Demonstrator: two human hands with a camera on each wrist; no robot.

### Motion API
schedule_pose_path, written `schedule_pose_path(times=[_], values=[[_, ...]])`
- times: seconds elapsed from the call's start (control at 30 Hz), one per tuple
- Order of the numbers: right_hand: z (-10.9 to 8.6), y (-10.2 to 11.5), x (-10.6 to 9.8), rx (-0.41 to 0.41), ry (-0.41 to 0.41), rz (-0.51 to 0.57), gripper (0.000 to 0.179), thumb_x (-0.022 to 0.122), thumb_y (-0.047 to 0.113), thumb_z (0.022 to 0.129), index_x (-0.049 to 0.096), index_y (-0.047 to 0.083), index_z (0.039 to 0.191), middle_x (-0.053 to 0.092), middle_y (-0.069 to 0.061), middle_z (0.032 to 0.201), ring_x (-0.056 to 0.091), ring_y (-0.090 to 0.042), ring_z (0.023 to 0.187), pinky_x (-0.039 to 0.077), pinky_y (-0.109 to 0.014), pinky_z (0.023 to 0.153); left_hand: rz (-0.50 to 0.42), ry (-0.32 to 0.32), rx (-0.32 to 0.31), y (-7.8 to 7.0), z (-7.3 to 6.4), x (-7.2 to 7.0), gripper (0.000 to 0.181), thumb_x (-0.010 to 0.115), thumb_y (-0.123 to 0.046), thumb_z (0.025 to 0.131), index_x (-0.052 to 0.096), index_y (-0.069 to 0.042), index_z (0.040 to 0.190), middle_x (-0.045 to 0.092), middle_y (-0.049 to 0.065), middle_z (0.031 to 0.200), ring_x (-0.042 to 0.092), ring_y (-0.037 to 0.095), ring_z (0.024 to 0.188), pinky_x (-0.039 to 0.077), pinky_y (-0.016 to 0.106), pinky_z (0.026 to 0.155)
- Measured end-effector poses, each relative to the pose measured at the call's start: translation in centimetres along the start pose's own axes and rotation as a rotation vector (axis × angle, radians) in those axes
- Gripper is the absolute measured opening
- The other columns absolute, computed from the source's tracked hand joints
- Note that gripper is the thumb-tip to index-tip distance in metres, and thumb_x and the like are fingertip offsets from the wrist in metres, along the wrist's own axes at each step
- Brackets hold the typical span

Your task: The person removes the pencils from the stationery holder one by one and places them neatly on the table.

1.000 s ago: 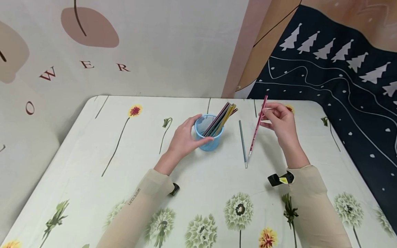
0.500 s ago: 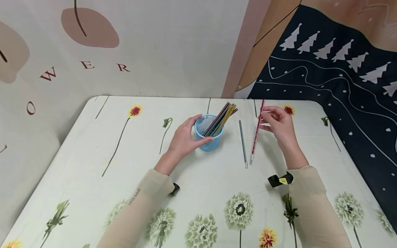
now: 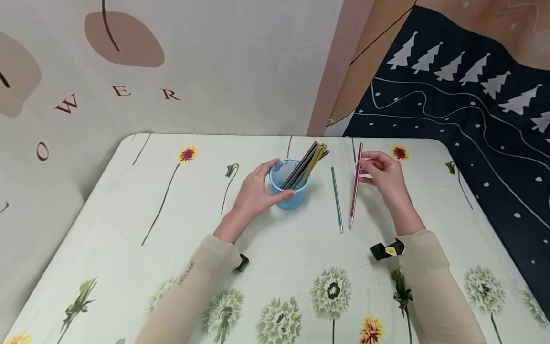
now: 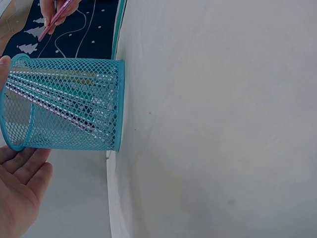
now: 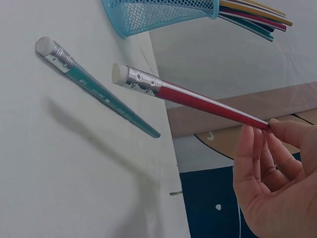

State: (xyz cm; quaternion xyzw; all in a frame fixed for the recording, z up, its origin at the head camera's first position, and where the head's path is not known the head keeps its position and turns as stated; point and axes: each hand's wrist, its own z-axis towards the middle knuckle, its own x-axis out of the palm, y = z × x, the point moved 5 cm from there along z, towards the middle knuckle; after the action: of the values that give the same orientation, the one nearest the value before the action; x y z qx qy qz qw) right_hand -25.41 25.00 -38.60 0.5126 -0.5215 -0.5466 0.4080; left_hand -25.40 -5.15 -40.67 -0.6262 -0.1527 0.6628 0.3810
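Probably the likeliest slip is at the right hand (image 3: pixel 382 176), whose grip pinches the red pencil (image 3: pixel 354 196) near its far end: so much length hangs free that a light knock on the eraser end could twist it loose. Just to its left, the teal pencil (image 3: pixel 337 200) lies on the counter (image 3: pixel 296 253), where a brush from the red one might set it rolling. Farther left, the left hand's (image 3: pixel 258 191) grip curls round the rim of the upright blue mesh cup (image 3: pixel 292 199); its bundled pencils (image 3: pixel 306 165) all lean right, so if that hold slackened, a bump could tip it.
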Motion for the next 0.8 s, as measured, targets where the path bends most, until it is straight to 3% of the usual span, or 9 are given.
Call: schedule_pose_path(times=[0.3,0.6,0.8], values=[[0.3,-0.6,0.0,0.039,0.002,-0.055,0.013,0.062,0.019,0.099,0.063,0.014,0.11,0.067,0.016,0.084,0.064,0.001,0.076,0.058,-0.015,0.068,-0.002,-0.003,-0.004,-0.1,0.0,-0.1,0.092,0.082,-0.051,0.077,0.041,-0.014,0.15,0.053,0.008,0.147,0.052,0.028,0.135,0.047,0.048,0.11],[0.7,-1.4,0.1,0.065,0.02,-0.094,0.008,0.062,0.018,0.099,0.063,0.018,0.107,0.066,0.017,0.081,0.064,0.001,0.074,0.059,-0.016,0.067,-0.005,-0.005,0.003,0.0,0.0,0.0,0.093,0.082,-0.052,0.077,0.041,-0.013,0.15,0.054,0.009,0.146,0.053,0.028,0.134,0.047,0.048,0.109],[0.9,-2.0,0.2,0.094,0.042,-0.135,0.025,0.061,0.017,0.1,0.059,0.006,0.121,0.063,0.017,0.081,0.062,0.001,0.075,0.059,-0.016,0.069,-0.005,-0.006,0.005,0.0,0.0,0.0,0.093,0.082,-0.052,0.076,0.041,-0.014,0.151,0.054,0.009,0.146,0.053,0.028,0.134,0.047,0.048,0.109]])
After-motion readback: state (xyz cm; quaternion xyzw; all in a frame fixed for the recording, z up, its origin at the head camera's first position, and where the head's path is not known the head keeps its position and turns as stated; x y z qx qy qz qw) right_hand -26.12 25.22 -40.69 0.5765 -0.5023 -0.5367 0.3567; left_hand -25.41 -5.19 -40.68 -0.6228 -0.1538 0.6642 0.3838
